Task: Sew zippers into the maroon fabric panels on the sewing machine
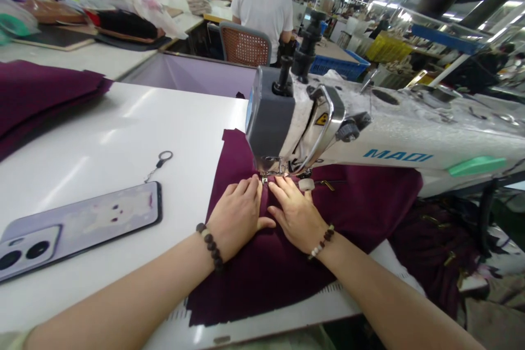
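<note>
Maroon cloth [361, 202] under both palms, spread on the table [123, 136] and running beneath the machine [295, 120] head. Left hand [238, 213] flat and open, fingers close together, pressing down with tips just near of the foot [264, 178]; clamped on nothing. Right hand [297, 213] likewise flat and unclenched, just beside the left, fingertips at the foot's right. Beaded bracelets [209, 246] on both wrists.

Probably light, soft and limp (likely to slide and pucker on so smooth a top), so better held by flat pressure either side of the foot than pinched.

Farther right, more of the cloth drooping off the table. Left and near, a phone [77, 224] lying face down, a keyring [159, 161] just beyond. Far left, a stack [41, 93] of the same maroon. Far off, a person [262, 5] in white, seated, back turned.
</note>
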`<state>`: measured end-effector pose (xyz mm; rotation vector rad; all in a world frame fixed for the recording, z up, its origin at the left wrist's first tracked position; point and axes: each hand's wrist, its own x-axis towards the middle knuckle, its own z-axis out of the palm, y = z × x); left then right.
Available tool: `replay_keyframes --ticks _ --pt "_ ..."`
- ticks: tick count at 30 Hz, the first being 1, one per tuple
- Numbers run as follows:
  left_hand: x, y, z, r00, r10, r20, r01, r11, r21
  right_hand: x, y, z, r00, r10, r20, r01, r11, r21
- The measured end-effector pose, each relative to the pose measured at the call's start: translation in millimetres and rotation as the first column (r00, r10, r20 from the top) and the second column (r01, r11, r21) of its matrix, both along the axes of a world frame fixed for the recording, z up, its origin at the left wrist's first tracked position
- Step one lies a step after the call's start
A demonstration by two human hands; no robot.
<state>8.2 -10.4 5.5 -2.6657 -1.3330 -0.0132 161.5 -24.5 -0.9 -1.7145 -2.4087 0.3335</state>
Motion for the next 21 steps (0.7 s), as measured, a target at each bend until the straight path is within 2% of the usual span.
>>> replay_keyframes --ticks 21 --pt "-1.3 9.3 -3.8 1.0 -0.005 0.031 0.005 1.0 0.017 2.4 10.7 -1.7 0.999 0.031 -0.014 -0.031 0.999 0.032"
